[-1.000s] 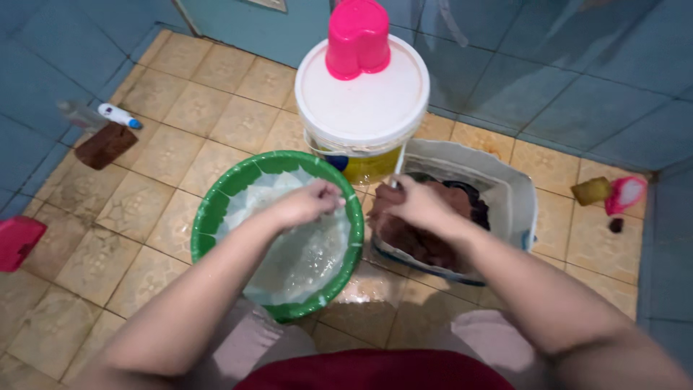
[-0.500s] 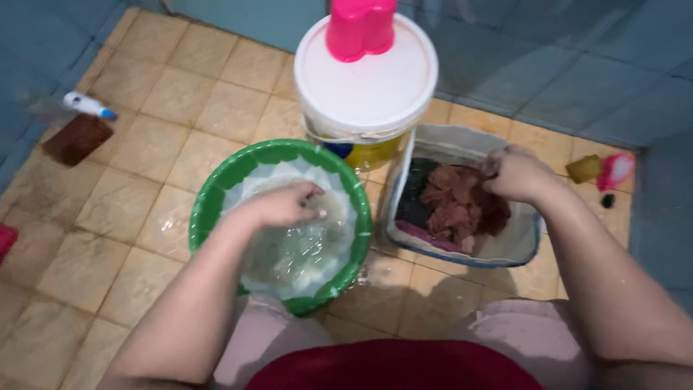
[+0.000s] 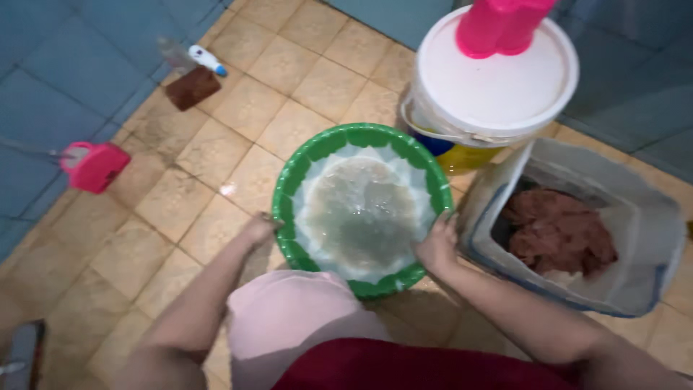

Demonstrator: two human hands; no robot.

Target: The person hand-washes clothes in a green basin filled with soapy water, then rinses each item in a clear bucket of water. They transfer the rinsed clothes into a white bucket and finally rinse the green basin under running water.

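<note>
Clearly both hands, left hand (image 3: 258, 230) & right hand (image 3: 437, 245), clasp opposite rims of the green basin (image 3: 289, 180) at frame center, fingers curled; water-filled, likely heavy, slippery, sloshy.

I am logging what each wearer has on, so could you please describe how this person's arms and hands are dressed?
Both arms are bare, with no sleeves in view. The left hand and right hand wear no gloves, and no rings, watch or bracelets can be seen. Lower in the picture are a pale pink garment and dark red cloth.
</note>
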